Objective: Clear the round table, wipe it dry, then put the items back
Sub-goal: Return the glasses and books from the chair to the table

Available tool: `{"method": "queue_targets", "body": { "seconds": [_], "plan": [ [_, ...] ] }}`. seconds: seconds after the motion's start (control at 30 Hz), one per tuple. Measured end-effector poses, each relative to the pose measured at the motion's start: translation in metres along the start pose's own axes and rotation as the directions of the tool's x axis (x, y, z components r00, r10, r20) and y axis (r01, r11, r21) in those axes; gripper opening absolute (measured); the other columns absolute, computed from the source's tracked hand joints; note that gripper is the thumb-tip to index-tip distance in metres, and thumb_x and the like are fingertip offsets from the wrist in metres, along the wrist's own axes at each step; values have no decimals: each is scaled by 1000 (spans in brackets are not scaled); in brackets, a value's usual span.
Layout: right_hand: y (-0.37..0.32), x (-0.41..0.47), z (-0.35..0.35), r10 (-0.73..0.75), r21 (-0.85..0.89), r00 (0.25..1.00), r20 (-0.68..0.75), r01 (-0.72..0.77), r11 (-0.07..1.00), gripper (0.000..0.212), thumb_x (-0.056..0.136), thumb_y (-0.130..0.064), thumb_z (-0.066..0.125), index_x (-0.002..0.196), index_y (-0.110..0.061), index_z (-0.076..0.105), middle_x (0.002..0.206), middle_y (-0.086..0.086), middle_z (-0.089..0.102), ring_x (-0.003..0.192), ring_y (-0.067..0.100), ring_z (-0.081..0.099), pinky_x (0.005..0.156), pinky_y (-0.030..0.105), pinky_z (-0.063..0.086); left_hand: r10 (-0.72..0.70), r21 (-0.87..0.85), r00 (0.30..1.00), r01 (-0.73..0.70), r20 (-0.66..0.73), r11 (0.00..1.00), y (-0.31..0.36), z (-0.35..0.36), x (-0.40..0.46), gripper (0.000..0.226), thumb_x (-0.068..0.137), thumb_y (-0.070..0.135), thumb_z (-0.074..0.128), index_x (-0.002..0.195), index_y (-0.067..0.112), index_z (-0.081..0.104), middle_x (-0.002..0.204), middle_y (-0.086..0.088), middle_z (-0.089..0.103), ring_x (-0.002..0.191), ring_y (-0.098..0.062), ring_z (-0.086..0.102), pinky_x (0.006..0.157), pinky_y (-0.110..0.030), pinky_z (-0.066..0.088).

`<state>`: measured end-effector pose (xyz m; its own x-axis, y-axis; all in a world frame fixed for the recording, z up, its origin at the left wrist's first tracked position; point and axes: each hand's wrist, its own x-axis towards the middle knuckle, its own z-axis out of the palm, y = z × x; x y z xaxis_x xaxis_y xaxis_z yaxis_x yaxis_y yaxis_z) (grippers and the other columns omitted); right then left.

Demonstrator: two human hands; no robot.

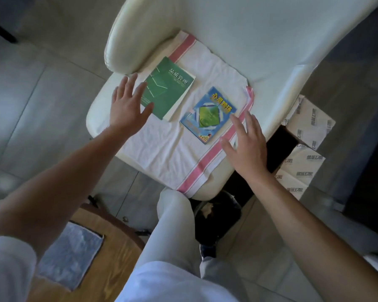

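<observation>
I have both hands spread and holding nothing: the left hand (127,105) over the near corner of the green book (167,88), the right hand (246,144) just beside the blue book (208,115). Both books lie apart on a white towel (162,153) with pink stripes, on the cream chair (249,51) at centre frame. Judged procedure: slide fingers under each spine, lift level, avoid dragging the towel. The counter (109,240), lower left, carries a grey cloth (70,256). Cardboard box (303,149) at right; tiled floor (31,94).
</observation>
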<state>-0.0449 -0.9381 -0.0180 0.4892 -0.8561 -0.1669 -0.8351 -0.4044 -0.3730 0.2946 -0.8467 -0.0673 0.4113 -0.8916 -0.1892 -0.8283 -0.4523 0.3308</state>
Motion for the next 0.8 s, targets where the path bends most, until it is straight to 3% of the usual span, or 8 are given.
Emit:
{"method": "queue_targets", "body": {
  "seconds": [0.23, 0.53, 0.7, 0.8],
  "plan": [
    [13, 46, 51, 141, -22, 976, 164, -139, 990, 69, 92, -41, 68, 154, -20, 44, 165, 20, 31, 151, 40, 31, 115, 54, 37, -37, 20, 994, 35, 106, 999, -38, 29, 58, 63, 99, 51, 51, 154, 21, 40, 168, -12, 25, 155, -37, 19, 124, -55, 20],
    [23, 88, 104, 288, -57, 911, 295, -284, 957, 69, 95, -45, 66, 156, -21, 42, 166, 18, 28, 150, 39, 32, 112, 53, 40, -38, 37, 978, 31, 204, 999, -55, 63, 108, 62, 98, 48, 53, 154, 24, 39, 165, -11, 32, 153, -39, 22, 123, -52, 21],
    [22, 97, 127, 537, 61, 787, 305, -579, 813, 76, 92, -46, 70, 155, -16, 40, 148, 16, 46, 131, 38, 50, 99, 48, 49, -157, 39, 939, 152, 306, 988, -58, 80, 124, 73, 91, 45, 61, 156, 28, 32, 150, -10, 51, 135, -39, 45, 109, -52, 36],
    [19, 102, 137, 600, 135, 718, 354, -674, 727, 82, 91, -44, 73, 157, -14, 35, 150, 15, 45, 136, 36, 49, 104, 47, 47, -217, 19, 914, 224, 343, 974, -56, 84, 129, 81, 89, 42, 68, 157, 22, 28, 145, -15, 53, 125, -41, 50, 102, -52, 42]
  ]
}}
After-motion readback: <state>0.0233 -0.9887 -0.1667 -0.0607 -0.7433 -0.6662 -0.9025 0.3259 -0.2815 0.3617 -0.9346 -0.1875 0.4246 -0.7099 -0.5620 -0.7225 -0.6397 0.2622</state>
